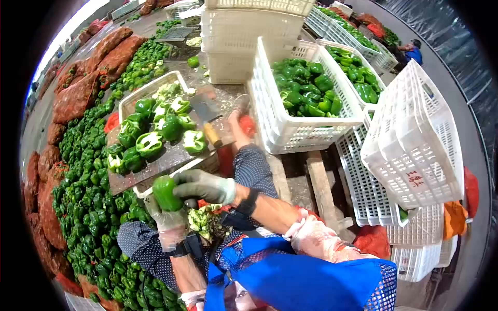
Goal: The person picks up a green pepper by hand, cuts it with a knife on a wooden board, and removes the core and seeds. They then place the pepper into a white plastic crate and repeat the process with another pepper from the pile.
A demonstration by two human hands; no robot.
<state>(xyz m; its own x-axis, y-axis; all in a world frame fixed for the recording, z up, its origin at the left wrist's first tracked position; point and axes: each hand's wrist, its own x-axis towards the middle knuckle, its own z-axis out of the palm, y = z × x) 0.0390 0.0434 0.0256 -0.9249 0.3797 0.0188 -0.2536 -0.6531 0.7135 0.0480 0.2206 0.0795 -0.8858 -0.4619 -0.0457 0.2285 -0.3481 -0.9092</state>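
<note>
A whole green bell pepper (166, 194) is held up between my gloved hands, just in front of the board's near edge. My left hand (167, 216) grips it from below, fingers wrapped around its side. From the right, my right hand (205, 186) closes on the pepper with curled fingers; a small dark shape beneath them is hard to make out. Cut bell peppers (150, 144) with pale insides lie on the wooden board (171, 164). A cleaver (206, 110) with a wooden handle rests on the board's right side.
Loose green peppers (85, 207) cover the floor at left, beside red mesh sacks (78, 96). At right stand white crates (311, 124) of peppers, a tilted crate (415, 145) and a wooden pallet (321, 186). Pepper scraps (202, 220) lie between my legs. Another person (413, 53) is far right.
</note>
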